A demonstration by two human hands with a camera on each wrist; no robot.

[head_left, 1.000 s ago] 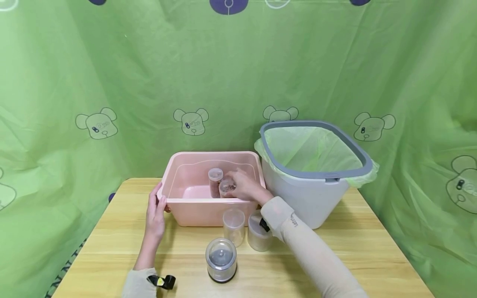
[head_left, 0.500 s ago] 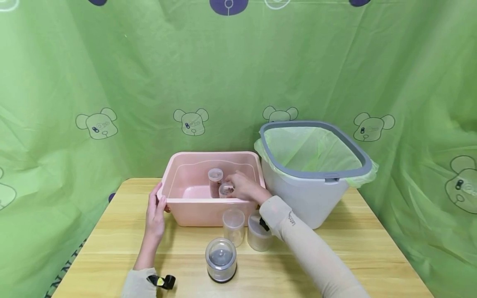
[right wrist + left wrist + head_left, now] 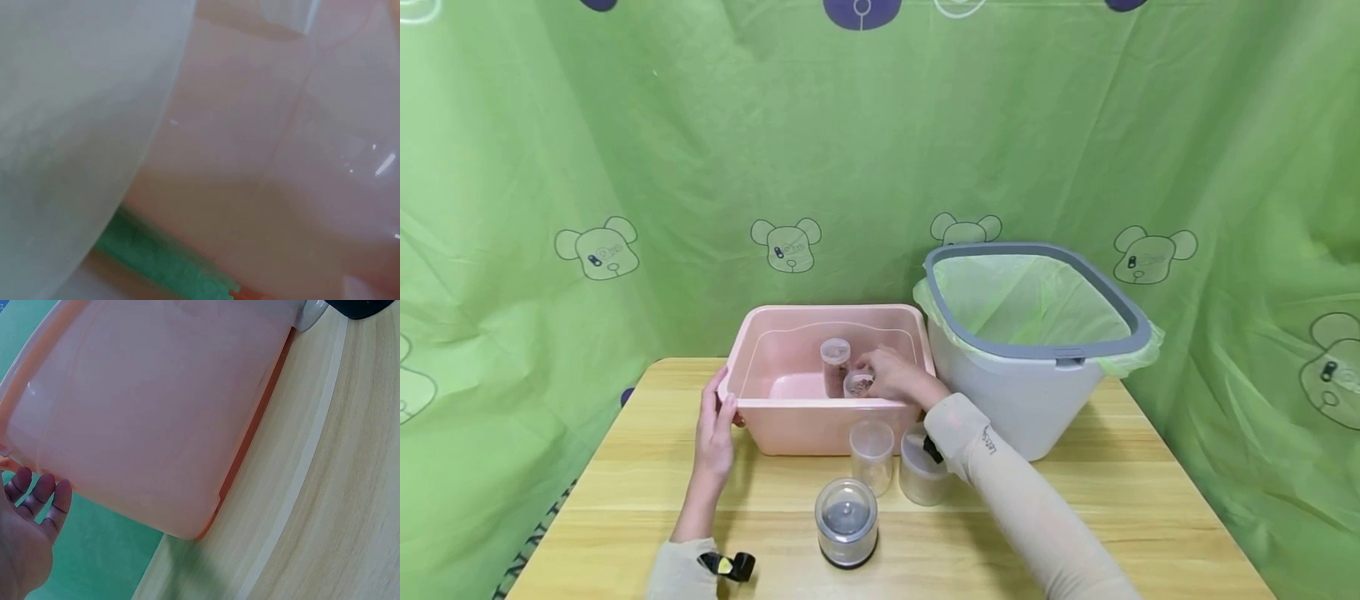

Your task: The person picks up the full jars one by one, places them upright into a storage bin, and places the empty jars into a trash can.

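My left hand (image 3: 712, 437) holds the front left corner of a pink plastic basin (image 3: 820, 429), thumb by the rim and fingers down its left side. In the left wrist view, that hand's fingertips (image 3: 61, 490) lie at the basin's edge. Reaching over the front rim, my right hand (image 3: 897, 377) holds a small clear jar (image 3: 857, 386) with brownish contents by its top. Close beside it in the basin stands a taller lidded jar (image 3: 835, 367), upright, also with brownish contents. The basin's front wall hides the jars' lower parts.
Right of the basin is a white trash bin (image 3: 1000, 408) with a grey rim and green liner. In front stand a clear cup-like container (image 3: 872, 462), a frosted container (image 3: 922, 479) partly under my right sleeve, and a clear jar with a dark base (image 3: 846, 525).
My right hand has lowered the small jar slightly inside the basin, so its top sits a little lower. The left hand stays at the rim.
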